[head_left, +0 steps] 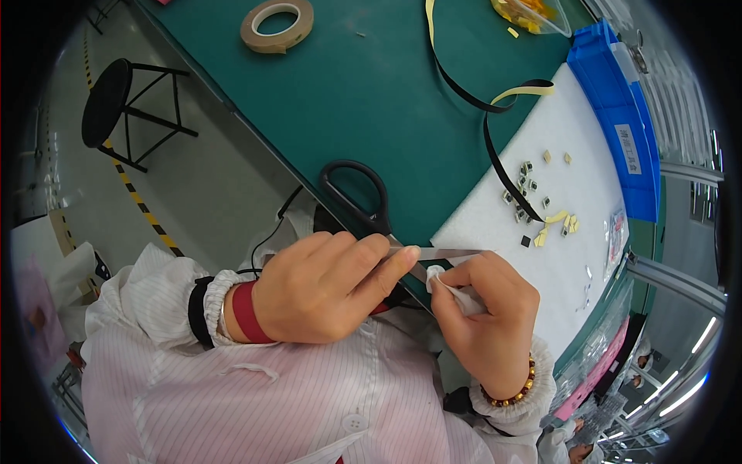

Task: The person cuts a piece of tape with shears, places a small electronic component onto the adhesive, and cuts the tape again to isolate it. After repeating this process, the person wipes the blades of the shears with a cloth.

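Note:
Close to my body, at the table's front edge, my left hand (332, 286) is closed around a pair of scissors (380, 199). One black handle loop sticks out beyond my knuckles, and a metal blade reaches right toward my other hand. My right hand (487, 309) pinches a crumpled white cloth (436, 273) between thumb and fingers, right beside the blades. Whether the cloth touches the metal is hard to make out. The other handle loop is mostly hidden under my left hand.
On the green table (371, 100) lie a tan tape roll (305, 29) and a curled black-and-yellow strip (456, 83). A white foam sheet (495, 209) carries several small square parts (527, 167) and yellow pieces (570, 223). Blue bins (618, 124) stand right; a black stool (108, 100) stands left.

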Tool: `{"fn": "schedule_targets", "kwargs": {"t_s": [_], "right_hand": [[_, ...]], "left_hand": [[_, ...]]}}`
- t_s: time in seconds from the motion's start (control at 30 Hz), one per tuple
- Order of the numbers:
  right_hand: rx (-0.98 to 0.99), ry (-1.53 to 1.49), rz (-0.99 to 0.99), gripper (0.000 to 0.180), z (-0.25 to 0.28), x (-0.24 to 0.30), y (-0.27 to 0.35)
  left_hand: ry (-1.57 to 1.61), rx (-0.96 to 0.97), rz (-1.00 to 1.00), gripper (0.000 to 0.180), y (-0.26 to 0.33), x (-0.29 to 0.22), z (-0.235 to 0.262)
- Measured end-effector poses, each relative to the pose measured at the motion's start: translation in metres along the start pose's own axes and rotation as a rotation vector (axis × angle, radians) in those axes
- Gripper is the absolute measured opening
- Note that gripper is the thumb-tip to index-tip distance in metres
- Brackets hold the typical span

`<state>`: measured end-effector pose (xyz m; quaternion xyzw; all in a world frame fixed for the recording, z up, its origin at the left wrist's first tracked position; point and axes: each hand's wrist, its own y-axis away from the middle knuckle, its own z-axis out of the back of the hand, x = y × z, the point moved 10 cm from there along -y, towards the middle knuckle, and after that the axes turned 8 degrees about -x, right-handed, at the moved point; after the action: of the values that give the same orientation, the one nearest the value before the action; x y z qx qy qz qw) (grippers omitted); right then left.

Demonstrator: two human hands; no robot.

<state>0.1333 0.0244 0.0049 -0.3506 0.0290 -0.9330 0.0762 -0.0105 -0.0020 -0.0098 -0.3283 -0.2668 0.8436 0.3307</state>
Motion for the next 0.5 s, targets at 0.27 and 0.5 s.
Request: {"fn": "schedule_targets", "kwargs": {"t_s": [0.27, 0.5], "right_hand": [[0.003, 0.035, 0.043, 0.012, 0.002, 0.003, 0.003], [-0.016, 0.021, 0.041, 0.013, -0.004, 0.005, -0.003]], "left_hand": [[0.017, -0.012, 0.005, 0.047, 0.001, 0.001, 0.001], [0.006, -0.003, -0.003, 0.046, 0.000, 0.001, 0.000]]}}
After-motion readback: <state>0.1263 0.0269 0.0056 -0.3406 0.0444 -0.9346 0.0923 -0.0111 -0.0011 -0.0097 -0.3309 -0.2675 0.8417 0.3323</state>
